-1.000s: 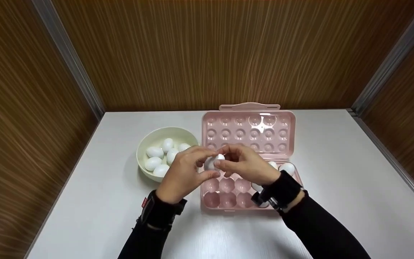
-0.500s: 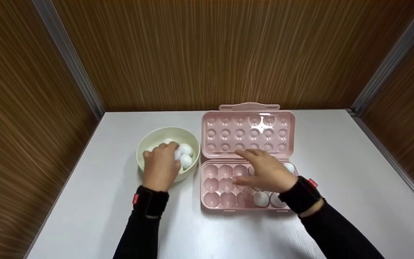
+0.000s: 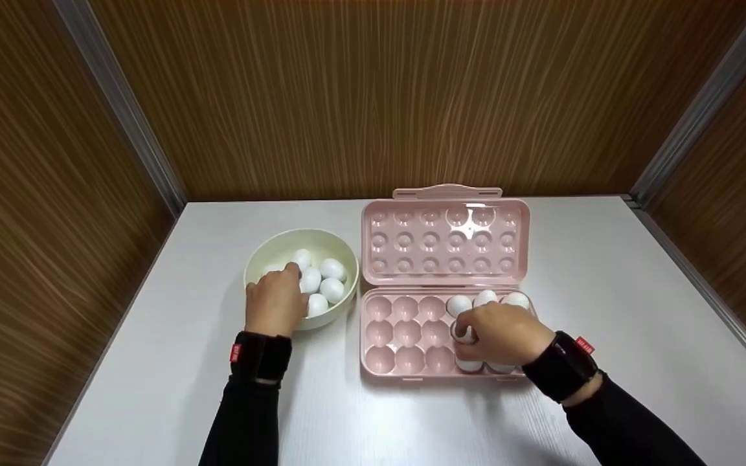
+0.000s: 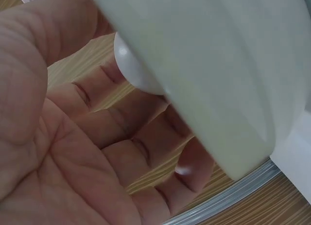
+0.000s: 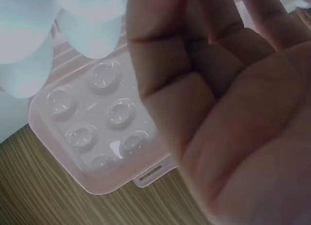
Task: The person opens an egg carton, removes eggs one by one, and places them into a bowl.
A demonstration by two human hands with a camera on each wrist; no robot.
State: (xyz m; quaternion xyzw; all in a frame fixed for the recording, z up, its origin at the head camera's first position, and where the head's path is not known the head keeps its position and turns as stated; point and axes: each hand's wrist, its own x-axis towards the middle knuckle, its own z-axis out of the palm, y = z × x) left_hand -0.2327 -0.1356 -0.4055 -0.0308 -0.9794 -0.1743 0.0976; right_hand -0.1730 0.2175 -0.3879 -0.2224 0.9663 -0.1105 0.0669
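Note:
My left hand [image 3: 276, 303] reaches into the left side of a pale green bowl [image 3: 324, 238] of white eggs. In the left wrist view its fingers curl round one egg [image 4: 135, 69], partly hidden by the bowl's wall. Over the right part of an open pink egg carton [image 3: 407, 346], my right hand [image 3: 502, 333] pinches an egg [image 3: 463, 335] in the middle row between thumb and index finger. Other eggs, such as one in the back row [image 3: 459, 305], sit around it; the hand covers some hollows. In the right wrist view the curled fingers hide the pinched egg.
The carton's lid [image 3: 444, 243] lies folded back behind the tray, its latch tab [image 3: 447, 192] toward the back panel [image 3: 373, 97]. Bare hollows fill the tray's left half. White tabletop [image 3: 373, 427] stretches in front; wooden side panels stand left and right.
Both hands were together at one egg, then parted. The left hand moved left into the bowl and closed on an egg; the right moved over the carton and now pinches an egg there.

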